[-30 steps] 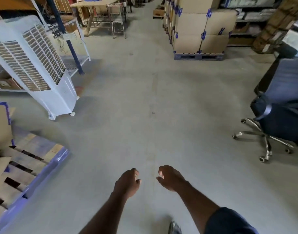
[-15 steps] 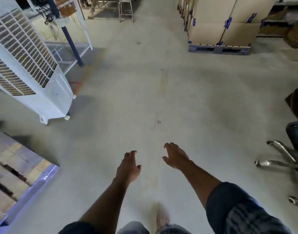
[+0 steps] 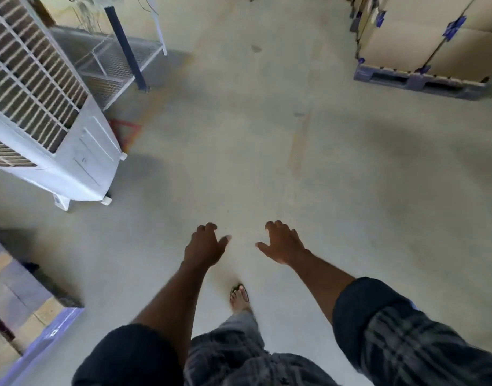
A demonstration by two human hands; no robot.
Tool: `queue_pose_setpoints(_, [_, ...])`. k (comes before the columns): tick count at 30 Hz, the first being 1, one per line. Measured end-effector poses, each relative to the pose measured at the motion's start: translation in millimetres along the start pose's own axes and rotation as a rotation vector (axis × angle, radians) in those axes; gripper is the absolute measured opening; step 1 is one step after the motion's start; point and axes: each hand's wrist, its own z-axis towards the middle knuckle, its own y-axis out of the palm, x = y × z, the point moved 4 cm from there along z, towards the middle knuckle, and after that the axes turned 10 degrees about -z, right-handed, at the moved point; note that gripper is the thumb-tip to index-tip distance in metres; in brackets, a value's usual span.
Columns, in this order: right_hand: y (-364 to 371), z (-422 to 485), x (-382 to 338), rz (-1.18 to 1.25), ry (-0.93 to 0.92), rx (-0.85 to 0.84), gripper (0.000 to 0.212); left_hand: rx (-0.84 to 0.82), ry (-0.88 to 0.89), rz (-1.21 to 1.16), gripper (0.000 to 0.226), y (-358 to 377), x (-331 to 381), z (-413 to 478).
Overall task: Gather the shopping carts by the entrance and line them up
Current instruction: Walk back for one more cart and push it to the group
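Observation:
No shopping cart shows in the head view now. My left hand [image 3: 204, 246] and my right hand [image 3: 282, 243] hang out in front of me over the bare concrete floor, side by side and a little apart. Both have loosely curled fingers and hold nothing. Below them I see my sandalled foot [image 3: 239, 298] stepping on the floor.
A white air cooler [image 3: 44, 115] on castors stands at the left, with a metal rack [image 3: 122, 59] behind it. A wooden pallet with a blue edge [image 3: 38, 338] lies at the lower left. Stacked cardboard boxes [image 3: 434, 37] sit on a pallet [image 3: 417, 82] at the upper right.
I have walked forward and the view has tilted down. The office chair at the right and the far carts have left the frame. Both hands stay empty in front of me.

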Motion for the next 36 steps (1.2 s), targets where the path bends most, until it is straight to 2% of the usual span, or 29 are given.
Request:
queue_pose_setpoints(5, [-63, 109, 21, 0.138, 0.073, 0.058, 0.052, -0.018, 0.061, 0.045, 0.054, -56, 85, 140])
queue_pose_setpoints(9, [-106, 205, 58, 0.173, 0.149, 0.023, 0.044, -0.037, 0.148, 0.11, 0.043, -89, 160, 253])
queue_pose_setpoints(13, [-148, 329, 92, 0.219, 0.218, 0.038, 0.033, -0.082, 0.182, 0.185, 0.048, -102, 212, 379])
queue_pose_setpoints(17, [-199, 463, 117, 0.229, 0.211, 0.03, 0.015, -0.072, 0.134, 0.129, 0.031, -115, 242, 500])
queue_pose_setpoints(21, [-269, 586, 137, 0.289, 0.172, 0.011, 0.024, 0.027, 0.124, -0.018, 0.005, -157, 269, 610])
queue_pose_setpoints(26, [-361, 743, 151, 0.297, 0.069, 0.066, 0.032, 0.102, 0.158, -0.158, 0.015, -214, 308, 748])
queue_pose_setpoints(31, [-426, 918, 156, 0.281, 0.04, 0.133, 0.032, 0.075, 0.106, -0.156, 0.046, -248, 329, 908])
queue_pose_setpoints(36, [-476, 1088, 153, 0.292, 0.067, 0.122, 0.025, 0.089, 0.122, -0.175, 0.049, -301, 362, 1084])
